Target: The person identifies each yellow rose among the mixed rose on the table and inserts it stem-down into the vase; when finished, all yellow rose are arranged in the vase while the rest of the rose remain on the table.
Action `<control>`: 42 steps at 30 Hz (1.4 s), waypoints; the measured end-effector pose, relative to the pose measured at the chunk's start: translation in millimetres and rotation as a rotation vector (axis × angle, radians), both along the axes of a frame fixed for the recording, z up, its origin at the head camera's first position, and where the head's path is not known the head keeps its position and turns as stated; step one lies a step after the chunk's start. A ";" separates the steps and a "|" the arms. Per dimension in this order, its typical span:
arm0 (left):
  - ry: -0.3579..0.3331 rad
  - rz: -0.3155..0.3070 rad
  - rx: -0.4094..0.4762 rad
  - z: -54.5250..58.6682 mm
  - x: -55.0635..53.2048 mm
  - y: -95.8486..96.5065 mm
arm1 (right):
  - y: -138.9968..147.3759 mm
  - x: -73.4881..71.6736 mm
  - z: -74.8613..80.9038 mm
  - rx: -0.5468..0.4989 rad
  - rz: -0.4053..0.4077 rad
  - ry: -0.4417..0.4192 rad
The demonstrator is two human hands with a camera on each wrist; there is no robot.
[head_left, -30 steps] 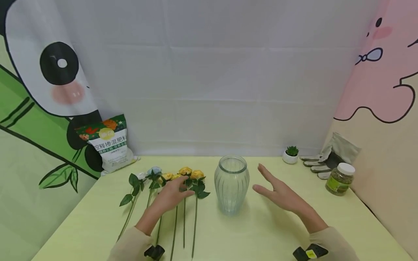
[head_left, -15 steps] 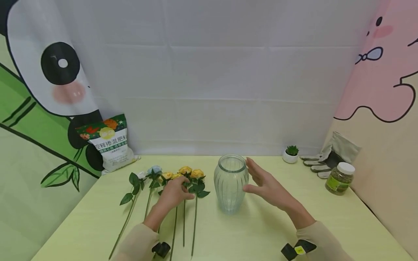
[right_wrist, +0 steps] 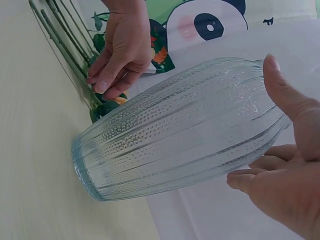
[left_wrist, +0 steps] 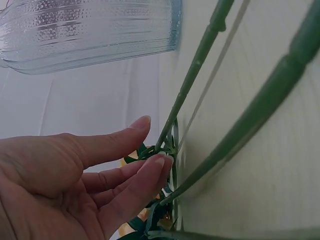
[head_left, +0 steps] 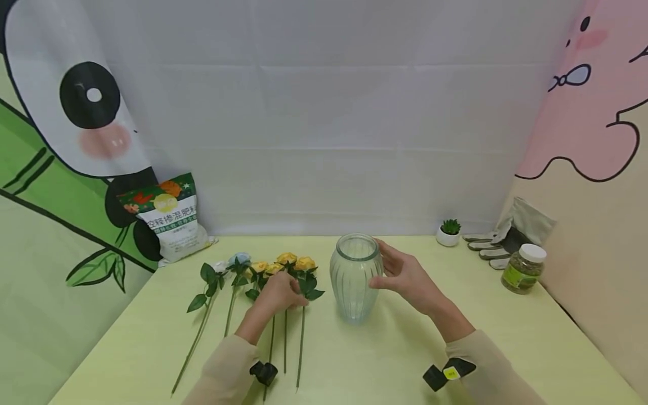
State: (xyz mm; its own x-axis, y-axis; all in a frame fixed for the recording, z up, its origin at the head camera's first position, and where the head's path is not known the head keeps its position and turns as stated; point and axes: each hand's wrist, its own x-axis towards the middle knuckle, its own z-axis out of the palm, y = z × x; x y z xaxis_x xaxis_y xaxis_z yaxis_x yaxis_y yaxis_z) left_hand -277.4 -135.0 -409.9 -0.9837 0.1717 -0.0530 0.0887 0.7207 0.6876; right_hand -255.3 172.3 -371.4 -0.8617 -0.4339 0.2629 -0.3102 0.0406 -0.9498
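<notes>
Our right grip has moved in, now round upright glass vase on tabletop; left grip, narrowly parted, at yellow roses. Likely choosing stem; next calls for pinch, we judge.

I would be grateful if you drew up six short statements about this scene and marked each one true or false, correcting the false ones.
1. The right hand is at the vase. True.
2. The vase lies on its side. False: it stands upright on the table.
3. The left hand is beside the yellow flowers. True.
4. The blue flower is in the vase. False: the blue flower lies on the table.
5. The plant sits in a white pot. True.
6. The jar has a black lid. False: the jar has a white lid.
</notes>
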 end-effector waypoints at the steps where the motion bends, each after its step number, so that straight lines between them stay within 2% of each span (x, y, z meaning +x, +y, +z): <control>1: -0.003 -0.006 -0.004 -1.0 0.1 -0.1 | -0.8 -0.8 -1.2 -0.007 0.006 -0.006; 5: -0.012 -0.023 -0.009 -4.8 0.2 0.2 | -3.5 -3.8 -6.0 -0.035 0.011 -0.025; 12: -0.014 -0.014 -0.021 -9.7 -1.3 2.5 | -5.0 -8.6 -13.5 -0.066 -0.010 -0.041; 19: -0.030 -0.027 -0.020 -9.6 -3.3 0.9 | -5.2 -9.9 -16.4 -0.084 -0.018 -0.028; 22: -0.061 -0.023 0.049 -9.2 -5.7 -1.6 | -5.4 -10.4 -17.0 -0.080 -0.028 -0.018; 30: -0.182 -0.030 0.327 -9.6 -10.9 -6.0 | -4.9 -6.2 -19.7 -0.068 -0.059 -0.037; 36: -0.184 -0.025 0.485 -0.7 -12.0 -11.2 | -5.3 -6.7 -19.8 -0.060 -0.069 -0.027; 42: -0.187 0.008 0.600 4.0 -14.4 -20.1 | -5.7 -6.9 -19.2 -0.059 -0.063 -0.036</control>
